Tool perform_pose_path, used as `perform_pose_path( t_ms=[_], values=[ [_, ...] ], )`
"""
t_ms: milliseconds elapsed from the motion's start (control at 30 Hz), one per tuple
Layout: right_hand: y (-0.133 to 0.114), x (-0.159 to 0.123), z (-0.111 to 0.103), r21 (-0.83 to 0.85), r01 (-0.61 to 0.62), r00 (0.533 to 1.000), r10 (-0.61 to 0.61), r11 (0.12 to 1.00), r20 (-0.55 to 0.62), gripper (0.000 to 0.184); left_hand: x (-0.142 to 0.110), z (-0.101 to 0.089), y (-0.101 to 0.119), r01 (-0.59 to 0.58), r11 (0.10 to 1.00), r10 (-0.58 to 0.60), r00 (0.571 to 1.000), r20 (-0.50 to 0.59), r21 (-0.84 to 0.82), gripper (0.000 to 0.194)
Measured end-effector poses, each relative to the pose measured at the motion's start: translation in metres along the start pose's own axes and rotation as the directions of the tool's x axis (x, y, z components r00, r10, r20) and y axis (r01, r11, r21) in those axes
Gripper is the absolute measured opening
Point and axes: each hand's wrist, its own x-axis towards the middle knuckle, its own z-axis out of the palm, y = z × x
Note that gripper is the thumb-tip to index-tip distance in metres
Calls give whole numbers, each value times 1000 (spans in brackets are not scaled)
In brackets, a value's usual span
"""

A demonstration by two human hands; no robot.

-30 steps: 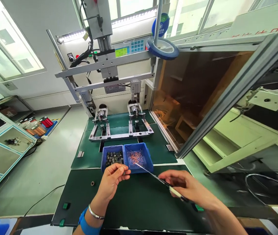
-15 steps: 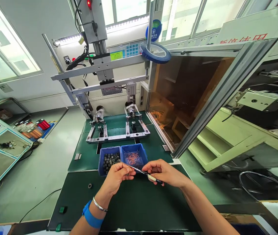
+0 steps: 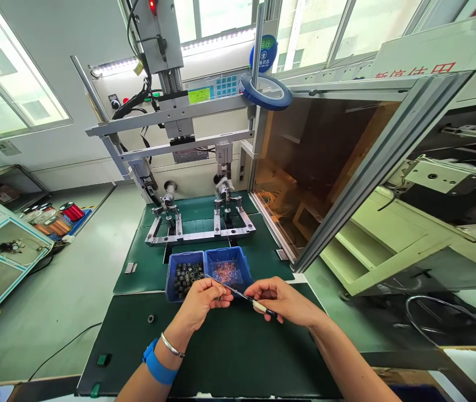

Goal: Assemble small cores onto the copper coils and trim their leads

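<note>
My right hand (image 3: 277, 300) is closed round a slim tweezer-like tool (image 3: 260, 305) with a dark and cream handle and a thin metal end slanting up to the left. At that thin end, the fingers of my left hand (image 3: 207, 300) are pinched together; whatever small thing they hold is hidden. Just beyond my left hand stands a blue bin of small dark ribbed cores (image 3: 188, 273). Beside it, a second blue bin (image 3: 244, 261) contains orange wire scraps (image 3: 227, 272). A single small round core (image 3: 151, 319) lies on the green mat, left of my left hand.
Behind the bins stands a winding machine with a metal fixture frame (image 3: 198, 237) and two spindle heads. An amber panelled door (image 3: 330, 167) stands open at the right. Small green blocks (image 3: 103, 360) lie at the mat's front left. Wire spools (image 3: 56, 223) stand on the floor.
The view has shifted very slightly. Both hands stay in nearly the same pose, with the tool tilted a little differently. At the machine, the parts at the spindle heads have turned.
</note>
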Motion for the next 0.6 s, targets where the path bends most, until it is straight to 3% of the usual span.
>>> perform_pose_path(
  t_ms=[233,367,433,500,533,600],
  values=[
    [13,-5,6,35,-12,1000,13,999,-25,50,-8,-5,-9,-42,999,43,999,-7,21,57],
    [26,-25,15,77,-25,964,45,997,-263,69,-43,-35,-20,-257,945,264,964,-11,201,46],
    [38,-34,19,102,-127,885,160,987,-438,88,-66,-63,-26,-397,795,473,879,-60,459,33],
    [54,-38,20,31,-291,760,250,956,-600,91,-86,-96,-35,-395,608,652,743,-150,688,20],
    [63,-38,21,-59,-333,698,204,941,-687,87,-94,-112,-40,-353,569,703,678,-216,743,18],
    [81,-34,25,-321,-372,654,0,871,-757,77,-106,-141,-51,-240,555,731,598,-328,797,18]
  ],
)
